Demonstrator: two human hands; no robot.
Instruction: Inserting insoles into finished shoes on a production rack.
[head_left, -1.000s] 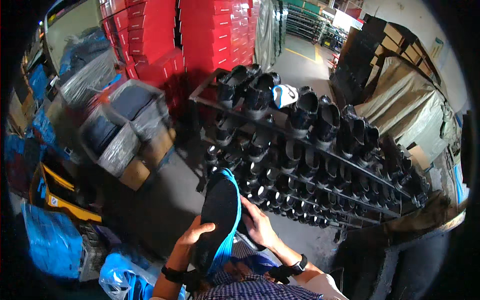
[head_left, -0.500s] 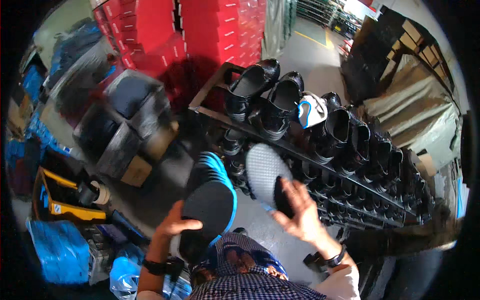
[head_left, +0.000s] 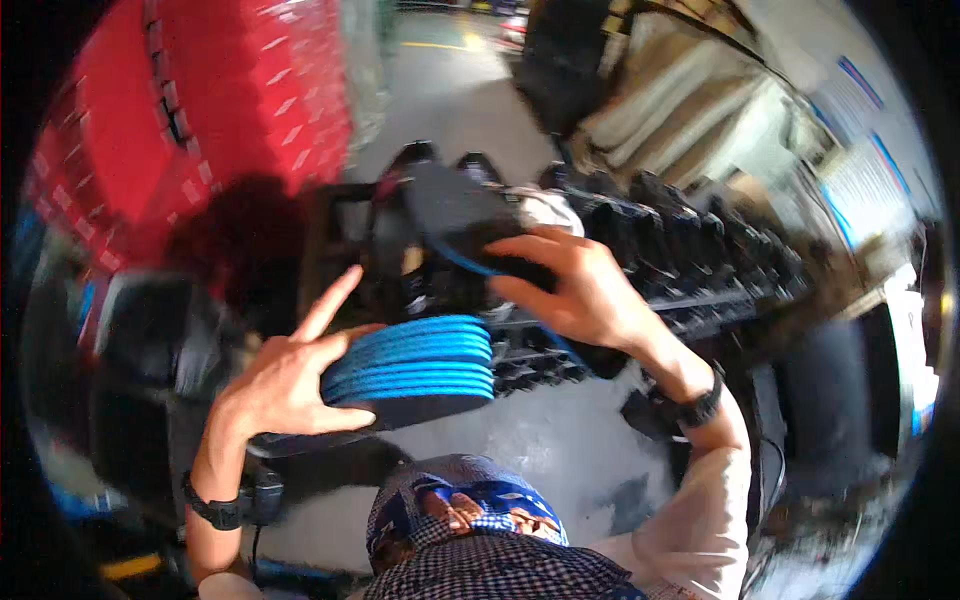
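Observation:
A stack of several dark insoles with bright blue edges (head_left: 415, 355) is gripped at one end by my left hand (head_left: 280, 385), thumb below and index finger pointing away. My right hand (head_left: 580, 290) grips a single dark insole (head_left: 465, 210) by its near end, and its far part is over the shoes at the rack's left end. Motion blurs this insole, so I cannot tell whether it touches a shoe. Glossy black shoes (head_left: 690, 240) stand in a row on the rack (head_left: 660, 305). A white object (head_left: 550, 210) lies among them, partly behind my right hand.
Red boxes (head_left: 230, 110) are piled high at the far left. Dark bins (head_left: 150, 320) stand at the left. Behind the rack are a pale draped cover (head_left: 680, 90) and a walkway with a yellow line (head_left: 435, 45). Lower rack tiers hold more shoes.
My view has swung right. The insole in my right hand has moved over the shoes, turning its dark face toward me. The stack in my left hand has tipped, showing its blue edges.

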